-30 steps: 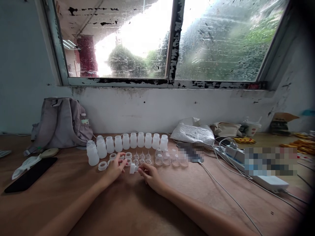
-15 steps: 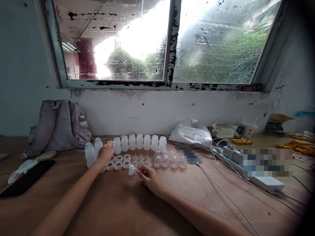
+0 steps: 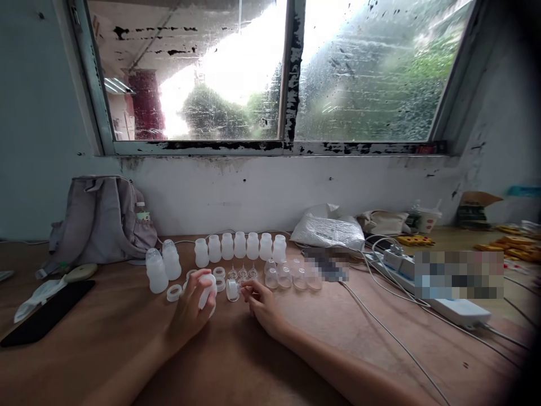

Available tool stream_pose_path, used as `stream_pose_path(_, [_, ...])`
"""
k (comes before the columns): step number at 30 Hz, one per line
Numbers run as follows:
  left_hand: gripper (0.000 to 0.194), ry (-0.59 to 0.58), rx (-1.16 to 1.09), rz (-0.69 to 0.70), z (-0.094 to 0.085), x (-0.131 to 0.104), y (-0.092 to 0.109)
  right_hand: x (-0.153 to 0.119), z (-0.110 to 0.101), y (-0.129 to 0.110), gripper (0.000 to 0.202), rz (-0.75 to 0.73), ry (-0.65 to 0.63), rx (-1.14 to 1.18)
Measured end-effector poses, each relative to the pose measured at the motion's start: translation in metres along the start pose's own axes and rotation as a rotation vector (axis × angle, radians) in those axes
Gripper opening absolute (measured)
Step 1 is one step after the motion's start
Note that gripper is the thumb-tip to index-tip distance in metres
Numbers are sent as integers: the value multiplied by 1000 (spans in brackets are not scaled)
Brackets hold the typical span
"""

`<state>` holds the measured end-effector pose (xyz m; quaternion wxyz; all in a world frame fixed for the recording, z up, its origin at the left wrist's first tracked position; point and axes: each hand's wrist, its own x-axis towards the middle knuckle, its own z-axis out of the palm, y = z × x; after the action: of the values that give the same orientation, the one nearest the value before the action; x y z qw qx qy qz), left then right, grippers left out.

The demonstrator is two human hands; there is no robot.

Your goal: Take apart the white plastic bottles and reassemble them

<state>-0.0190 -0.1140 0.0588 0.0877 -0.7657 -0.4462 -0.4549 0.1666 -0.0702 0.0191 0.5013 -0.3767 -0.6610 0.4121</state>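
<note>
lower centre: left hand point(image 3: 191, 304) wrapped round white bottle point(image 3: 207, 290), right hand point(image 3: 264, 309) pinching clear ringed piece point(image 3: 232, 290) just beside.

A gray backpack point(image 3: 101, 220) leans against the white wall point(image 3: 262, 186), a small bottle point(image 3: 142, 212) in its side pocket. In front of it on the desk point(image 3: 338, 344) lie a round beige case point(image 3: 81, 273), a crumpled white cloth point(image 3: 38, 299) and a flat black slab point(image 3: 48, 313). To the right sit a silver bag point(image 3: 327, 228), a beige pouch point(image 3: 382, 221), a cup point(image 3: 430, 219) with a straw, yellow pieces point(image 3: 415, 241) and a white power strip point(image 3: 460, 314) among cables point(image 3: 374, 316). Above, a streaked window point(image 3: 236, 118) has a peeling frame point(image 3: 292, 84).
</note>
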Motion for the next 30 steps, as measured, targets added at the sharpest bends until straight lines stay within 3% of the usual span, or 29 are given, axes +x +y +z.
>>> stream_pose_path(4, [13,-13,-139,0,16,-13,-11,0,0,0,23,10,-2,17])
stream_pose_path(7, [38,9,-360,-103,27,-17,-16,0,0,-1,23,1,14,35])
stream_pose_path(10, [54,-112,-444,-243,31,-18,-14,-2,0,-2,24,-27,51,50])
stream_pose_path(13, [43,-192,-327,-247,27,-15,-11,-4,0,-1,24,-47,58,59])
stream_pose_path(21, [44,-153,194,78,17,-16,-24,-8,0,-7,21,-102,-1,-92])
stream_pose_path(30, [38,-184,299,125,11,-13,-20,-7,0,-8,21,-100,15,-138])
